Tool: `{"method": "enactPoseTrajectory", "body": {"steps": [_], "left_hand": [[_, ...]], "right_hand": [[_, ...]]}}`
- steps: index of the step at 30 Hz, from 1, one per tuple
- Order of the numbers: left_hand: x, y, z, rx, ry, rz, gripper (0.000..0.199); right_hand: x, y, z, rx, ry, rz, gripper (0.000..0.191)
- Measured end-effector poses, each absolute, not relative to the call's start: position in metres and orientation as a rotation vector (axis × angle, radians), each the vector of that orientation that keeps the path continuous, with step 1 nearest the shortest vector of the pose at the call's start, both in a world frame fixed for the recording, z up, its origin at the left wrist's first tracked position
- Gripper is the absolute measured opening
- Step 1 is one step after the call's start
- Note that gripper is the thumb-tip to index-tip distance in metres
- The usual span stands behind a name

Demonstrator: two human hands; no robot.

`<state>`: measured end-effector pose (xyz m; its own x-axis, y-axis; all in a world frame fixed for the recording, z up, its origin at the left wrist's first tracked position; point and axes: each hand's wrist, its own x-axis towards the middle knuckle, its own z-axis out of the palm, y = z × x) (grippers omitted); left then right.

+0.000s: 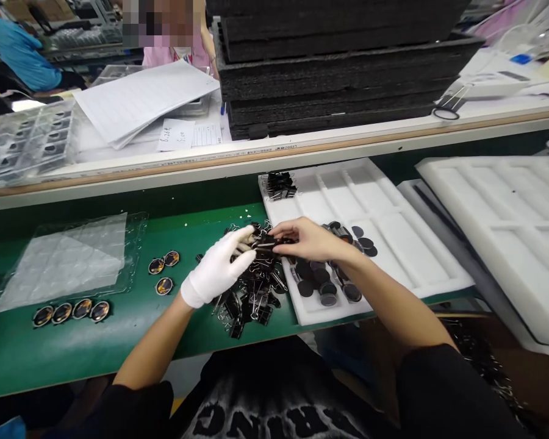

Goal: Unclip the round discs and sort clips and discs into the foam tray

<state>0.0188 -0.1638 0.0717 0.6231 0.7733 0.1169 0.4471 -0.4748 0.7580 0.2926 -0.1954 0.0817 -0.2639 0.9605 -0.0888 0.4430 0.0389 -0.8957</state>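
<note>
My left hand [224,262], in a white glove, and my bare right hand [308,239] meet above a heap of black binder clips [251,299]. A black binder clip [266,242] sits between them, gripped by the fingers of both hands. My fingers partly cover it, so I cannot tell whether more than one clip is held. Beneath my right forearm, dark round discs [320,274] and small round pieces lie on a white foam tray [393,256]. Another cluster of binder clips [280,185] rests at that tray's far left corner.
Several round pieces with orange patterns [82,308] lie on the green bench [132,347]. A clear plastic tray [73,256] is at the left, a second foam tray [498,225] at the right. Black trays [338,79] are stacked on the shelf; a person [201,58] is behind it.
</note>
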Motion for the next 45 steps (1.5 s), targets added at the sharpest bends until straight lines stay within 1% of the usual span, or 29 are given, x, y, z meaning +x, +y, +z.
{"method": "enactPoseTrajectory", "body": {"steps": [2, 5, 6, 10, 14, 17, 21, 25, 27, 28, 30, 32, 34, 35, 38, 39, 41, 43, 45], "left_hand": [[0.004, -0.163, 0.065, 2.158, 1.036, 0.670, 0.051], [-0.020, -0.159, 0.053, 2.114, 1.169, 0.766, 0.044], [-0.026, -0.157, 0.048, 2.085, 1.203, 0.795, 0.042], [-0.040, -0.153, 0.032, 1.971, 1.282, 0.877, 0.040], [-0.043, -0.151, 0.025, 1.915, 1.266, 0.932, 0.039], [-0.045, -0.149, 0.023, 1.900, 1.264, 0.942, 0.039], [-0.049, -0.148, 0.022, 1.894, 1.272, 0.943, 0.040], [-0.057, -0.149, 0.023, 1.882, 1.315, 0.951, 0.043], [-0.064, -0.149, 0.024, 1.870, 1.361, 0.975, 0.042], [-0.068, -0.149, 0.024, 1.859, 1.385, 0.993, 0.042], [-0.075, -0.149, 0.023, 1.837, 1.423, 1.024, 0.041], [-0.083, -0.147, 0.021, 1.820, 1.463, 1.041, 0.041], [-0.092, -0.144, 0.020, 1.826, 1.522, 1.057, 0.041], [-0.097, -0.142, 0.019, 1.847, 1.557, 1.071, 0.040], [-0.115, -0.138, 0.021, 2.015, 1.655, 1.077, 0.041], [-0.122, -0.138, 0.023, 2.100, 1.678, 1.028, 0.042], [-0.135, -0.138, 0.025, 2.266, 1.724, 0.825, 0.046], [-0.145, -0.138, 0.028, 2.370, 1.787, 0.519, 0.049], [-0.149, -0.136, 0.028, 2.395, 1.859, 0.209, 0.055]], "right_hand": [[0.319, -0.170, 0.078, -1.532, -1.802, 0.956, 0.033], [0.358, -0.127, 0.065, -1.710, -1.853, 0.544, 0.033], [0.366, -0.113, 0.059, -1.746, -1.881, 0.463, 0.031], [0.373, -0.081, 0.031, -1.771, -2.008, 0.397, 0.030], [0.371, -0.082, 0.015, -1.672, -2.024, 0.334, 0.027], [0.372, -0.089, 0.011, -1.617, -2.028, 0.317, 0.025], [0.367, -0.092, 0.011, -1.730, -2.128, 0.148, 0.025], [0.362, -0.102, 0.020, -1.732, -2.200, 0.009, 0.033], [0.363, -0.114, 0.030, -1.716, -2.182, 0.047, 0.035], [0.363, -0.123, 0.035, -1.701, -2.185, 0.140, 0.035], [0.363, -0.143, 0.044, -1.658, -2.235, 0.434, 0.036], [0.362, -0.164, 0.048, -1.659, -2.295, 0.671, 0.047], [0.361, -0.182, 0.046, -1.762, -2.328, 0.665, 0.060], [0.362, -0.189, 0.043, -1.826, -2.344, 0.598, 0.061], [0.368, -0.200, 0.030, -1.956, -2.389, 0.423, 0.046], [0.371, -0.201, 0.026, -1.970, -2.397, 0.414, 0.043], [0.376, -0.200, 0.018, -1.987, -2.382, 0.436, 0.044], [0.381, -0.196, 0.014, -1.997, -2.357, 0.493, 0.047], [0.384, -0.192, 0.012, -2.004, -2.325, 0.577, 0.045]]}}
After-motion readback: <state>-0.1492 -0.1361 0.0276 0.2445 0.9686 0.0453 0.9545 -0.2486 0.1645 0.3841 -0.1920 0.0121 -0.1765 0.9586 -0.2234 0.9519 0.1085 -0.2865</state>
